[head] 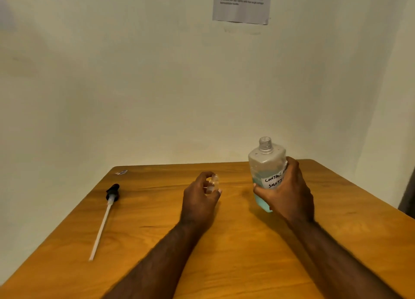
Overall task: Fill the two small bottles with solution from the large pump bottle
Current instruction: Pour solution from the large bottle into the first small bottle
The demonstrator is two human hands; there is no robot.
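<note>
While uncapped, large bottle [267, 164] within right fingers [292, 177]

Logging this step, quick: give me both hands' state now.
Left hand: closed around a small clear bottle.
Right hand: closed around the large uncapped bottle.

Paper [242, 3] on the wall is chopped by the top edge, print too blurry to read. Right hand [286, 192] hides half the label [272, 180] on the bottle [266, 161]. Left hand [199, 197] covers most of the small bottle [213, 183]. Can't make out the scrap [121, 172] at the counter's [224, 253] far corner.
</note>
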